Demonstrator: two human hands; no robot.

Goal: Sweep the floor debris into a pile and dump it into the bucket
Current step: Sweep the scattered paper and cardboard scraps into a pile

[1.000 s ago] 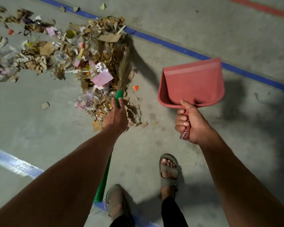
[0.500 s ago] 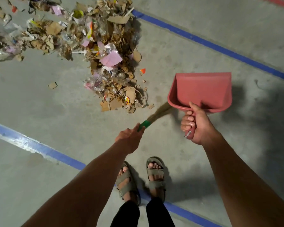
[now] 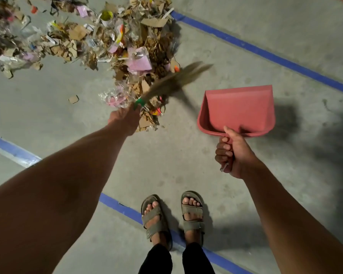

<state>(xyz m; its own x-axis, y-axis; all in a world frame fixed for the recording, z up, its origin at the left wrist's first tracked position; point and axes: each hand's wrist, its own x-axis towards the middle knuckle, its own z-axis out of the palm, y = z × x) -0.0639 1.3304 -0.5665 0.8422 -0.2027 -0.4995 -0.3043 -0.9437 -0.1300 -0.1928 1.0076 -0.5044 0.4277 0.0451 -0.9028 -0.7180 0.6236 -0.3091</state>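
Observation:
A wide heap of debris [image 3: 107, 42], cardboard scraps, paper and plastic wrap, covers the concrete floor at the upper left. My left hand [image 3: 125, 119] grips a hand broom [image 3: 172, 80] by its green-banded neck; the blurred straw bristles point up and right over the heap's near edge. My right hand [image 3: 232, 153] holds the handle of a red dustpan [image 3: 238, 109], which is empty and sits to the right of the heap with its open mouth facing away from me. No bucket is in view.
Blue floor lines run diagonally at the top right [image 3: 265, 54] and across the bottom [image 3: 123, 208]. My two feet in grey sandals [image 3: 172, 216] stand on the lower line. A lone cardboard scrap [image 3: 73, 99] lies left of the heap.
The broom has swung from beside the dustpan back up over the heap's near edge, bristles now blurred. My left hand moved up toward the debris. The dustpan has stayed about where it was.

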